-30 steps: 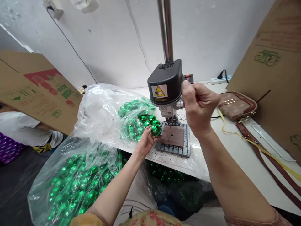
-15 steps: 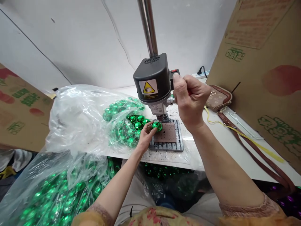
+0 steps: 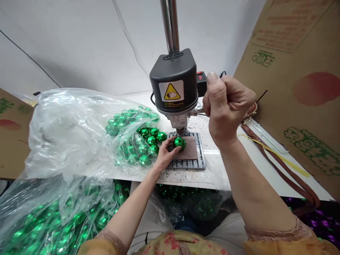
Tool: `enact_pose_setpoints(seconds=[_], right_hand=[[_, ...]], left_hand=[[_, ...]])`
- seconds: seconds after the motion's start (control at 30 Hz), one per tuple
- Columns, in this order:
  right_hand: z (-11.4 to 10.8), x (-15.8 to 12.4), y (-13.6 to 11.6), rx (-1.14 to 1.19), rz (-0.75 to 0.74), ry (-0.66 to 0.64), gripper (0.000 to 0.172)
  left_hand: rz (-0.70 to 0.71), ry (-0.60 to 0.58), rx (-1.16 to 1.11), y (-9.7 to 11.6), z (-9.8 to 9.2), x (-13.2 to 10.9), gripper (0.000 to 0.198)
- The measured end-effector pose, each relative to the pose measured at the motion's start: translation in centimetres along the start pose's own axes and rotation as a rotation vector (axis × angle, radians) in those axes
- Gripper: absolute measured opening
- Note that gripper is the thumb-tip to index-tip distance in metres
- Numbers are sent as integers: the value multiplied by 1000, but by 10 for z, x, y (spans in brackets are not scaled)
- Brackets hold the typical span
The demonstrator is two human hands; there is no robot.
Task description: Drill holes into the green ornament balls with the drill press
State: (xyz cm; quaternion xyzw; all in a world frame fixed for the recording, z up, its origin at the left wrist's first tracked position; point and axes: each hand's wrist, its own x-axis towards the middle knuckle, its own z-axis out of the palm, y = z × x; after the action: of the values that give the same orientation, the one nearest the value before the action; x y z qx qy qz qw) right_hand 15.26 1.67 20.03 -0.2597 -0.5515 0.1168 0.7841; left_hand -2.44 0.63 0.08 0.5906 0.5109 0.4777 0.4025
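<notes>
My left hand (image 3: 165, 154) pinches a shiny green faceted ball (image 3: 180, 142) and holds it on the brown pad of the drill base (image 3: 189, 160), right under the chuck. A small bench drill press (image 3: 174, 85) with a black head and a yellow warning label stands on a steel column. My right hand (image 3: 225, 108) is closed in a fist around the press's feed handle on the right side of the head; the handle itself is mostly hidden.
A clear plastic bag (image 3: 79, 131) full of green balls (image 3: 127, 124) lies left of the drill on the white table (image 3: 265, 173). Another bag of green balls (image 3: 53, 219) hangs below the table edge. Cardboard sheets (image 3: 297, 81) stand right and left. A brown strap (image 3: 281, 170) lies on the right.
My left hand carried the green ball from beside the bag onto the pad under the chuck. The camera swung left and closer; my right hand stayed on the handle.
</notes>
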Motion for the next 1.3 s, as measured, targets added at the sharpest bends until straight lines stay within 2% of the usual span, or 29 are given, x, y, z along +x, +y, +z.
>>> enact_pose_setpoints(seconds=[0.2, 0.37, 0.53, 0.67, 0.93, 1.1, 1.3], right_hand=[[0, 1, 1, -4, -13, 15, 47], [2, 12, 5, 29, 12, -19, 48], [3, 17, 5, 35, 73, -30, 48], [1, 7, 3, 34, 54, -13, 47], [-6, -29, 7, -40, -34, 104, 52], [-9, -37, 9, -53, -118, 108, 51], [-11, -42, 14, 32, -139, 125, 53]], left_hand=[[139, 22, 202, 11, 7, -2, 47], [85, -65, 47, 11, 17, -1, 49], [77, -76, 1, 6, 18, -1, 51], [106, -77, 33, 8, 17, -2, 49], [125, -71, 4, 11, 19, -4, 51], [132, -63, 11, 9, 19, -3, 51], [122, -73, -17, 5, 19, -3, 51]])
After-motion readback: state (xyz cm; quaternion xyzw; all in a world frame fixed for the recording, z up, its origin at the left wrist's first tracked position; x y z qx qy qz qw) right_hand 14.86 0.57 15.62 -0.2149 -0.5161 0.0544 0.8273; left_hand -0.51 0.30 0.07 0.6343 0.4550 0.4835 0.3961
